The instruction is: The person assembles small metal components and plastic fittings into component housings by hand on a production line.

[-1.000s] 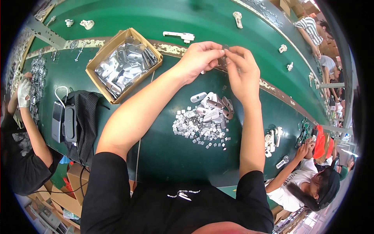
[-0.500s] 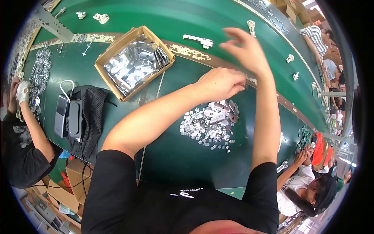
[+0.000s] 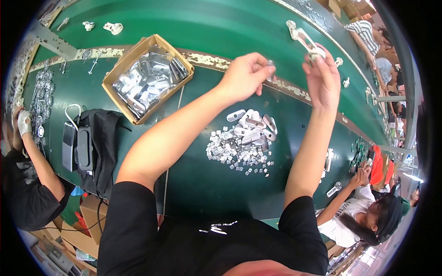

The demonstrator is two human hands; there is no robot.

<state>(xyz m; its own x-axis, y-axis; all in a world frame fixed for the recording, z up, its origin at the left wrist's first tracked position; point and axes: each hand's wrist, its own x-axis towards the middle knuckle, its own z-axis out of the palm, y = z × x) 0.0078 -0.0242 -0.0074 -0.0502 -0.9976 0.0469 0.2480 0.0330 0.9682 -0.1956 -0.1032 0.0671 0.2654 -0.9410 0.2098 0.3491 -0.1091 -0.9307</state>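
Note:
My right hand [image 3: 323,85] is raised over the far green belt, with its fingers closed on a white part with a long open-framed arm [image 3: 305,42]. To its left, my left hand [image 3: 246,77] pinches a small shiny piece [image 3: 270,70], blurred and partly covered by the fingers. Nearer me on the dark green table lies a loose heap of silver oval cover plates [image 3: 251,135]. Against its near left side spread many small clear or silvery square pieces [image 3: 228,148].
A cardboard box [image 3: 119,105] of shiny plates stands left of my left hand. Further left are a black mesh bag [image 3: 103,147], a power bank [image 3: 69,146] and a cable. White parts [image 3: 113,28] lie on the green belt [image 3: 221,27]. Co-workers sit at both sides.
My right hand has taken hold of a white part and now holds it up. The one lying on the belt is gone from its spot. My left hand has moved left and slightly away.

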